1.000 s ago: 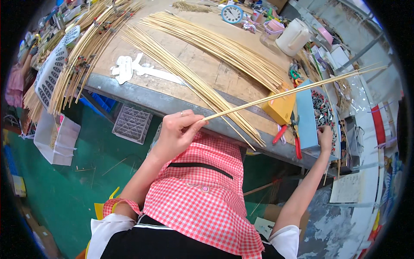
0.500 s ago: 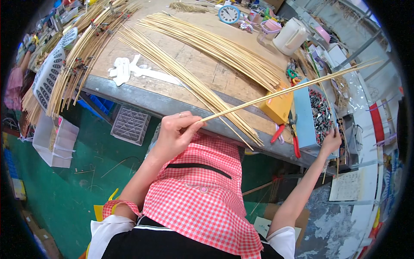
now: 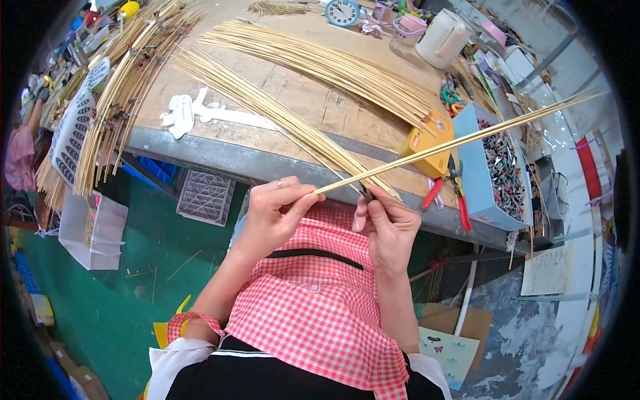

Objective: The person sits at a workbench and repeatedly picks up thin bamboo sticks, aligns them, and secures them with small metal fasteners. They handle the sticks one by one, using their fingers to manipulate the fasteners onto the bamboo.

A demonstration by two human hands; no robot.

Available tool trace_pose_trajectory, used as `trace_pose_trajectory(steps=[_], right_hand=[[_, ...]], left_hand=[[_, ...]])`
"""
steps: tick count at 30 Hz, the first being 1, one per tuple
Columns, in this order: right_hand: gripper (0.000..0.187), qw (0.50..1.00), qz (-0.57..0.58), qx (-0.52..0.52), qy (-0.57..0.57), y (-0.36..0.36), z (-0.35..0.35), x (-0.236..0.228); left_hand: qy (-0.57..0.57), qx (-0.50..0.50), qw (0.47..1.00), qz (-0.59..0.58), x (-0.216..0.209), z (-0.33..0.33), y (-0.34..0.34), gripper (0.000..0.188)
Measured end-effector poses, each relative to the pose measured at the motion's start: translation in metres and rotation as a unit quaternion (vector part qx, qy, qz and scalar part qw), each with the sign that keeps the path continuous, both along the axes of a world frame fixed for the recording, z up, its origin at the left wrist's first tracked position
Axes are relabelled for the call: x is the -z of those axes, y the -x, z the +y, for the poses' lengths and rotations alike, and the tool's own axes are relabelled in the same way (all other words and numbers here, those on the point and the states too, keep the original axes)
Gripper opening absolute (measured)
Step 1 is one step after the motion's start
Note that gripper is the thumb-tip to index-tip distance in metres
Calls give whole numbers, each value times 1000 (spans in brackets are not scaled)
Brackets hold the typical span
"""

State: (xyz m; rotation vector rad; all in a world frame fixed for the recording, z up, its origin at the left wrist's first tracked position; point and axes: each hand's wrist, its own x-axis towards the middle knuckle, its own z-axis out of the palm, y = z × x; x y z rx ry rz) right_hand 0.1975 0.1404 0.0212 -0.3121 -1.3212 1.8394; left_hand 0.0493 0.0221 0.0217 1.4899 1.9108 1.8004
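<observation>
Left hand [image 3: 270, 213] pinches the bamboo strip [image 3: 460, 139] end; right hand [image 3: 387, 223] grasps beside it. Strip likely light, springy, splintery.

This is a craft workshop for work with bamboo strips. A worn wooden bench [image 3: 313, 107] with a metal edge carries long bundles of strips [image 3: 320, 63], some clipped in fans [image 3: 120, 100]. A blue box of small clips [image 3: 500, 167], red pliers [image 3: 460, 200], a clock [image 3: 343, 11] and a jug [image 3: 443, 37] sit there, above a green floor [image 3: 120, 313] strewn with offcuts.
</observation>
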Motion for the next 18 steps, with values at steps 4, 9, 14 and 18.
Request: trace_pose_trajectory(steps=[4,9,14,18], right_hand=[[22,1000,6,12,-10,1,-2,-4],[22,1000,12,23,-17,1,-4,-9],[22,999,34,20,0,1,-3,-5],[22,999,43,7,1,1,-2,-4]], left_hand=[[-4,3,1000,-7,4,-1,-3,8],[-1,10,1000,-7,2,0,-5,8],[8,11,1000,3,4,1,-6,7],[3,17,1000,17,4,1,-5,7]])
